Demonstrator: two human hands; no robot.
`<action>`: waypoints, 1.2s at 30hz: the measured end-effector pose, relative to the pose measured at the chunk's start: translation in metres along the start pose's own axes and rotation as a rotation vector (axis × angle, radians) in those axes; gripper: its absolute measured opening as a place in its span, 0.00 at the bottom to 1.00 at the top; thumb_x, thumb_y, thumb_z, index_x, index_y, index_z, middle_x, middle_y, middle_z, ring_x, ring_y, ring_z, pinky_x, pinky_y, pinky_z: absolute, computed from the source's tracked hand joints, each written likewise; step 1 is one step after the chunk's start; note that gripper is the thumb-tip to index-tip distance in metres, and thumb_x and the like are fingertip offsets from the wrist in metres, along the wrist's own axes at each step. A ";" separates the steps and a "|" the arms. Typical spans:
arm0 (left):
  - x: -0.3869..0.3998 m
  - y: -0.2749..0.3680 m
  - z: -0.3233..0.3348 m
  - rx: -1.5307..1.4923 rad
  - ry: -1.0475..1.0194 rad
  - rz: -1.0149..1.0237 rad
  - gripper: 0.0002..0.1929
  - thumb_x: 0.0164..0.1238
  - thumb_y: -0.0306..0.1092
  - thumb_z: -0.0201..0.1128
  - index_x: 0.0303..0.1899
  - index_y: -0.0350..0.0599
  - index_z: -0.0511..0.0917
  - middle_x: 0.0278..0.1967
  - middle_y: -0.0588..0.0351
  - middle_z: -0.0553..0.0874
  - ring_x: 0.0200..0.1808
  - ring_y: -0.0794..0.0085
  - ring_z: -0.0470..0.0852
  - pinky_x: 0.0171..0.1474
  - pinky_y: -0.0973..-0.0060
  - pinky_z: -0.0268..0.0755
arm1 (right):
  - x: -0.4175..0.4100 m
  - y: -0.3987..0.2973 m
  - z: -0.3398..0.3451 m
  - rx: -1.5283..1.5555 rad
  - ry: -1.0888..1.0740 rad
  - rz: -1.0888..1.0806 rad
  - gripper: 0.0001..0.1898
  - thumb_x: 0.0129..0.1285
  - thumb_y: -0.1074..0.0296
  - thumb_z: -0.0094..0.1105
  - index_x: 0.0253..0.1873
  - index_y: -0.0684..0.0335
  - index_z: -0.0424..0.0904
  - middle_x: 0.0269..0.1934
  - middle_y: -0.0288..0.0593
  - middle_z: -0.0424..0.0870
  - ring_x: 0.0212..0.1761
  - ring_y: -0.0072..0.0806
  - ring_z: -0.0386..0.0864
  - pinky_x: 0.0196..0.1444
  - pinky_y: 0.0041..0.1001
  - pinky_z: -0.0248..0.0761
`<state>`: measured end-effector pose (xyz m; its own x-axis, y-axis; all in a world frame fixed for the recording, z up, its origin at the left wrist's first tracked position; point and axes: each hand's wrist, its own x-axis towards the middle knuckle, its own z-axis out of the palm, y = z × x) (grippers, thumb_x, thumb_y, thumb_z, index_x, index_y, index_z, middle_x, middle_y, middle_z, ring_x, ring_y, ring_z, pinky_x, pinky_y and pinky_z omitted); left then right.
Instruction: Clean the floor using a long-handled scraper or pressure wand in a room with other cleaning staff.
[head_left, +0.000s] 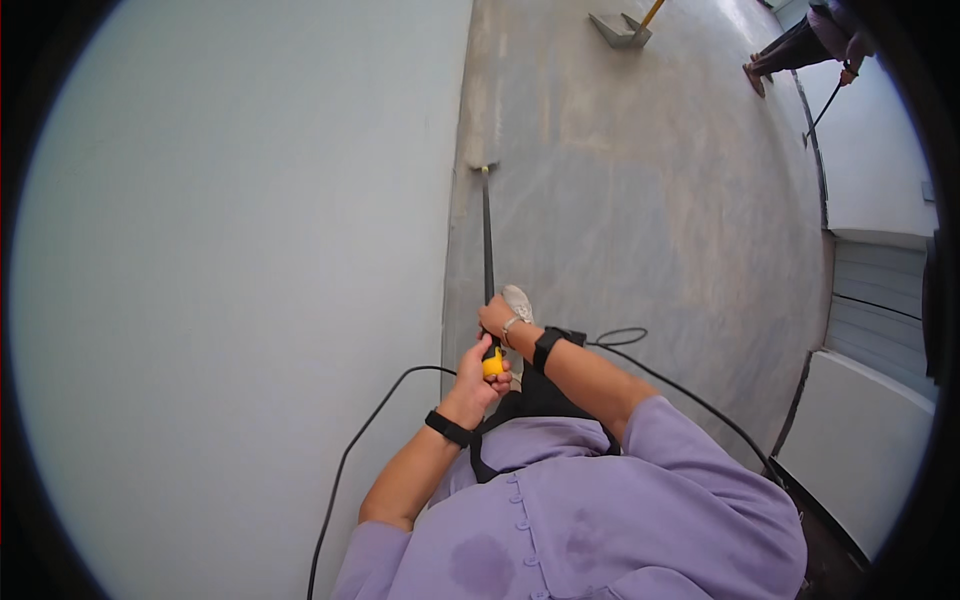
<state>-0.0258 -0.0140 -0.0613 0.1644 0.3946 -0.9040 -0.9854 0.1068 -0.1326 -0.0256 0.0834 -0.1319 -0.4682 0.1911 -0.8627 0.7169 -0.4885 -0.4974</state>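
Note:
My left hand (480, 379) grips the yellow-and-black end of a long-handled floor tool (487, 232). Just ahead of it on the same dark pole, my right hand (499, 319) is closed around the shaft. The pole runs away from me along the foot of the wall. Its narrow cross-piece head (484, 166) is at the floor close to the wall; the picture does not settle whether it is a scraper or a brush. Both wrists wear black straps, and black cables trail from them.
A pale wall (247, 247) rises on my left beside a stained concrete floor (600, 247). Farther off stands a long-handled metal dustpan (621, 31). At the upper right another person (806, 45) holds a similar pole near the opposite wall (870, 165). A cable (697, 394) loops at my right.

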 end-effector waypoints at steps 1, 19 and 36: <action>0.004 0.005 0.005 -0.005 -0.040 -0.028 0.13 0.54 0.51 0.43 0.27 0.52 0.62 0.15 0.57 0.67 0.10 0.77 0.59 0.10 0.86 0.48 | 0.015 0.009 -0.003 0.004 0.006 -0.016 0.12 0.46 0.74 0.40 0.34 0.79 0.60 0.23 0.61 0.70 0.30 0.49 0.72 0.30 0.29 0.67; -0.019 0.009 0.012 -0.013 -0.057 -0.084 0.15 0.53 0.51 0.44 0.27 0.49 0.61 0.14 0.56 0.67 0.09 0.77 0.59 0.10 0.86 0.48 | 0.031 0.030 0.004 -0.232 0.156 -0.089 0.12 0.48 0.72 0.40 0.35 0.77 0.62 0.24 0.59 0.72 0.30 0.42 0.73 0.30 0.30 0.66; -0.006 0.047 0.037 0.005 -0.011 -0.005 0.16 0.51 0.51 0.48 0.25 0.48 0.62 0.13 0.56 0.67 0.09 0.76 0.62 0.10 0.85 0.50 | 0.013 -0.048 -0.008 -0.273 0.054 -0.254 0.08 0.45 0.73 0.42 0.20 0.72 0.67 0.15 0.48 0.71 0.14 0.35 0.72 0.15 0.28 0.65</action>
<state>-0.0714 0.0223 -0.0472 0.1703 0.4038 -0.8989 -0.9842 0.1138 -0.1353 -0.0619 0.1165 -0.1196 -0.6262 0.3256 -0.7084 0.6958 -0.1765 -0.6962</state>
